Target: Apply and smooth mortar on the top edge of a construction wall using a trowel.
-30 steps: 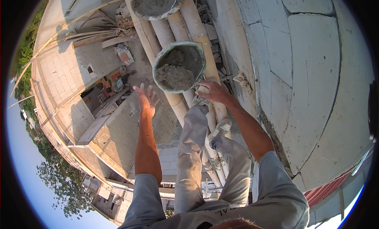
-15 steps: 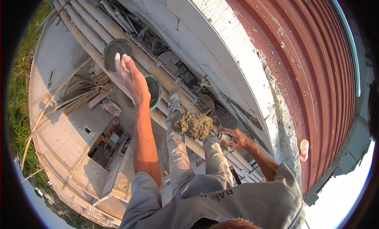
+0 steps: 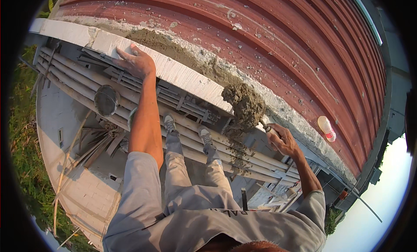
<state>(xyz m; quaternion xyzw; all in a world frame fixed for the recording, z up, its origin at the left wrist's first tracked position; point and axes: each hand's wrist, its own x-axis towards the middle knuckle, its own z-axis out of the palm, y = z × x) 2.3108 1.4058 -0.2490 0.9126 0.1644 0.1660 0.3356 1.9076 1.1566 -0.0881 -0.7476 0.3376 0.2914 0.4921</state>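
My right hand (image 3: 282,140) is closed round the handle of a trowel (image 3: 266,128). A heap of wet grey mortar (image 3: 244,103) hides the trowel's blade, at the edge of a pale block wall (image 3: 182,78). Crumbs of mortar (image 3: 238,154) show below the heap, seemingly dropping past the poles. With fingers spread, my left hand (image 3: 138,64) rests against the same wall farther left and holds nothing. Behind the wall's pale top edge runs a strip of grey mortar (image 3: 169,48), reaching toward the heap.
Red ribbed metal roofing (image 3: 278,43) rises beyond the wall, with a plastic bottle (image 3: 326,128) lying on it. My shoes stand on long round poles (image 3: 191,130) high above the ground. A dark bucket (image 3: 107,100) sits on them at left; another bucket (image 3: 132,117) is partly behind my left arm.
My view has turned toward the wall and roof. The mortar-loaded trowel has gone from above my legs to the wall's edge. My left hand has moved from over the buckets to the wall.
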